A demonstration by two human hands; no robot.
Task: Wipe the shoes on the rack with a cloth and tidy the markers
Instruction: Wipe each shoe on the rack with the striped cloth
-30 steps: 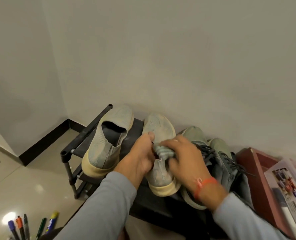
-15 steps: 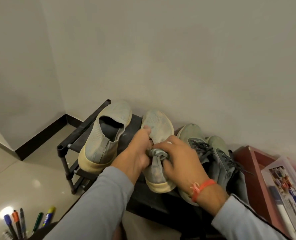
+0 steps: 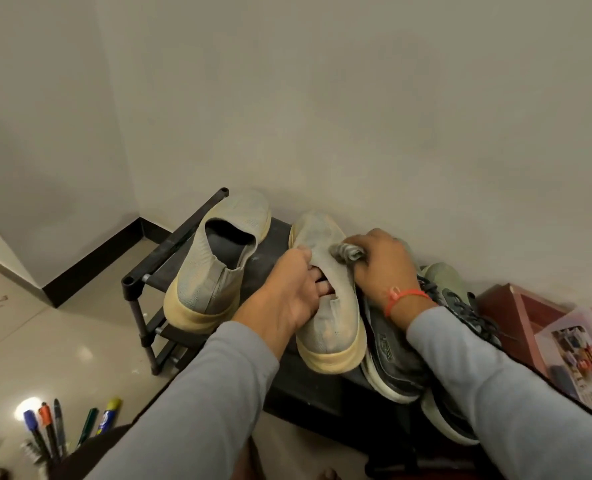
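Evidently the wiping was under way on the top tier of the black shoe rack (image 3: 170,245), which stood against the pale wall (image 3: 322,98) at about twelve o'clock from the person. The left hand (image 3: 287,296) had its fingers tucked into the opening of the right-hand grey knit slip-on shoe (image 3: 325,306), its grip closed round the collar and holding the shoe steady. The right hand (image 3: 384,268), with an orange thread band (image 3: 403,296) at the wrist, had its grip clamped on a bunched grey cloth (image 3: 348,252) and pressed it against the upper of that same shoe near the toe. The matching slip-on (image 3: 215,265) sat beside it at eleven o'clock, toe towards the wall, apart from both hands. At one o'clock a pair of dark grey lace-up trainers (image 3: 391,348) lay partly under the right forearm, touching the shoe being wiped. Down at seven o'clock, several markers (image 3: 50,427) stood upright in a holder, blue, orange, black, green and yellow-capped ones among them. At three o'clock a reddish-brown box (image 3: 523,313) sat beside the rack, with a printed carton (image 3: 578,358) just next to it.
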